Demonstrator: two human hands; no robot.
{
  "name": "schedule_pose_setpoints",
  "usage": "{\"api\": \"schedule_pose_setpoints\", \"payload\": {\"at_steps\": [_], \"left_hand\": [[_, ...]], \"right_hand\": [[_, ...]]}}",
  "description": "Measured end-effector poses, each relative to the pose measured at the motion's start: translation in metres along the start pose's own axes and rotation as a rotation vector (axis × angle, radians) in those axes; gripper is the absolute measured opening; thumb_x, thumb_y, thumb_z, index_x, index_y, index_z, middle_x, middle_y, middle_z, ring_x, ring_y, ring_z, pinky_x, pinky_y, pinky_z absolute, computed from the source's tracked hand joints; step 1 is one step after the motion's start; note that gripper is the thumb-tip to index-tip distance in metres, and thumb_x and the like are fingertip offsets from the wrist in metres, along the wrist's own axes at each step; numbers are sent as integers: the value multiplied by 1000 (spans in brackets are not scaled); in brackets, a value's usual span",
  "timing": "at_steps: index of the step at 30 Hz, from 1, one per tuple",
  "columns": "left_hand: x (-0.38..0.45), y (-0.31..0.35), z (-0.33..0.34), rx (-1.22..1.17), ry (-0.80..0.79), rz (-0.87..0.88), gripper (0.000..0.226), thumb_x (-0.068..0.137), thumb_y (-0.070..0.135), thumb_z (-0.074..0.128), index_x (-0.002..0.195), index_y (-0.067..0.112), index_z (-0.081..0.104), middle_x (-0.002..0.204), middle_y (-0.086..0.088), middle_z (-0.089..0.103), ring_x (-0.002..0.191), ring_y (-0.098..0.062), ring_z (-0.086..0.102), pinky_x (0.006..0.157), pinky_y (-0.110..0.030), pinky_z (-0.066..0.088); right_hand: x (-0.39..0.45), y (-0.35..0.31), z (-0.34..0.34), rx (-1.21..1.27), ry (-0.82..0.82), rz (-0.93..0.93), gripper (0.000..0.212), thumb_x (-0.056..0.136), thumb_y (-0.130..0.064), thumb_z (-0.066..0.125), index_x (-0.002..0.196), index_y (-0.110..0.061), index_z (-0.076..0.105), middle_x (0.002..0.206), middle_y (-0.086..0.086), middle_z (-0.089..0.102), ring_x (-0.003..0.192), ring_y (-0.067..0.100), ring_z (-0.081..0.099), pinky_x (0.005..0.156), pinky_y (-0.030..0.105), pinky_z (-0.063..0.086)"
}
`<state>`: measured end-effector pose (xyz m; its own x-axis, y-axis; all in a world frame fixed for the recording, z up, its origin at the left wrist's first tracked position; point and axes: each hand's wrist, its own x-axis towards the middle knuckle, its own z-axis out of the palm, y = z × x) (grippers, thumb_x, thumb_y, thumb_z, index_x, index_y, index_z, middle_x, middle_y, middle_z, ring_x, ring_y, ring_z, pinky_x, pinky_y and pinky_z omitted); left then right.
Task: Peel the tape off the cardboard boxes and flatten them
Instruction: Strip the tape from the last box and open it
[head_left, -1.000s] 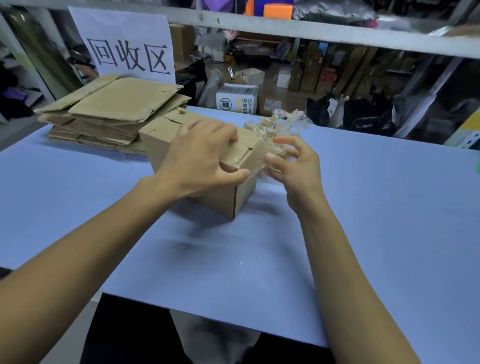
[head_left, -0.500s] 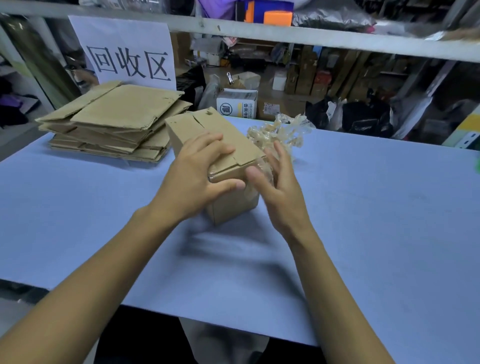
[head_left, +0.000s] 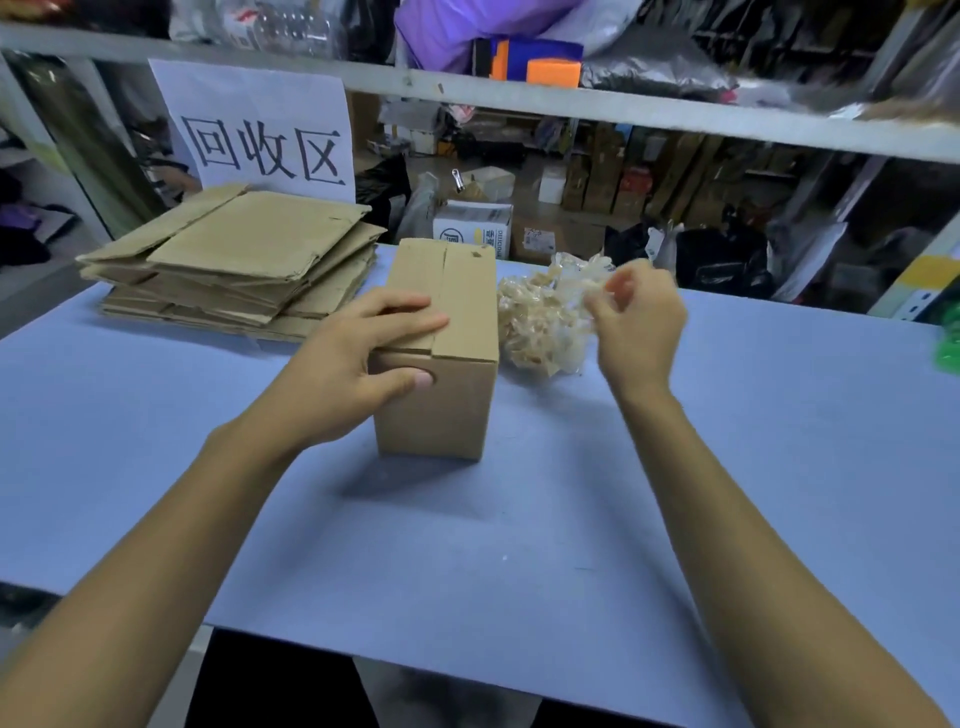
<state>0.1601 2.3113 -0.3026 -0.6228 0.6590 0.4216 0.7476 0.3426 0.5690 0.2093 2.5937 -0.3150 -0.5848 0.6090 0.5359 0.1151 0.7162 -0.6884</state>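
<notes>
On box (head_left: 457, 332) — left hand (head_left: 358, 364) gripping; right hand (head_left: 639, 322) pinching tape wad (head_left: 540, 322).

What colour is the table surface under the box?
Light blue table, plain with no pattern, seen in the head view around the brown cardboard box.

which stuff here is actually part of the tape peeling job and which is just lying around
Job:
box, under the left hand
tape wad, at the right hand
flattened stack

Lying about:
paper sign
white carton behind the table
orange block on shelf
</notes>
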Motion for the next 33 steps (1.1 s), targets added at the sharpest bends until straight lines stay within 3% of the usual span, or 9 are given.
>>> {"api": "schedule_pose_setpoints", "payload": {"at_steps": [3,7,10,13,15,18,24,29,33], "left_hand": [[0,0,2,-15,24,-21,55,77,30,69,132,26,62,141,10,51,135,-3,42,109,-10,27],[2,3,2,-4,0,-14,54,79,40,67,131,28,63,142,11,53,139,-3,40,115,-24,30],[-2,7,0,-147,-21,-74,33,85,41,60,117,32,59,140,21,53,135,8,40,106,-24,39],[-8,9,1,-338,35,-103,12,92,20,58,100,22,50,140,16,54,137,4,40,101,-20,40],[-13,11,7,-387,144,-102,11,92,13,62,95,19,53,138,11,56,134,1,45,102,-20,43],[-15,19,13,-409,366,-139,13,90,10,68,89,19,58,126,5,61,123,-3,55,90,-11,45],[-24,17,14,-256,542,-345,17,87,18,73,72,18,63,67,7,64,71,-10,65,74,-41,60],[-34,7,-5,-613,784,-619,21,97,4,55,76,8,57,74,-10,59,73,-24,75,65,-32,61],[-56,20,-9,-271,705,-510,13,91,14,66,78,13,65,66,-2,67,64,-16,71,67,-35,60]], "right_hand": [[-11,3,36,-134,-353,-85,14,87,-15,65,96,-4,65,99,11,64,93,29,58,75,31,37],[-16,1,28,-165,-604,-105,41,85,-37,64,115,-9,59,118,7,55,117,27,48,85,31,37],[-21,-2,6,-70,-340,-9,36,92,-22,56,127,-10,59,144,12,48,136,28,42,105,32,35],[-44,-23,-9,204,20,-1,25,92,-14,53,114,-10,66,120,-2,66,110,16,60,98,34,50],[-63,-46,-15,372,-129,-159,23,91,-19,58,110,-12,70,125,-5,66,121,11,57,100,21,47],[-83,-68,-6,303,-428,-408,38,87,-29,69,122,-16,67,141,-6,54,136,10,43,112,21,32],[-88,-66,13,230,-417,-460,42,90,-24,64,130,-14,63,138,1,60,135,20,47,112,34,36],[-85,-70,16,-38,-415,-527,46,96,-31,52,138,-14,57,144,1,56,139,26,44,112,43,38],[-77,-73,7,15,-560,-490,56,97,-25,59,150,-16,42,159,1,35,151,23,20,122,42,20]]}}
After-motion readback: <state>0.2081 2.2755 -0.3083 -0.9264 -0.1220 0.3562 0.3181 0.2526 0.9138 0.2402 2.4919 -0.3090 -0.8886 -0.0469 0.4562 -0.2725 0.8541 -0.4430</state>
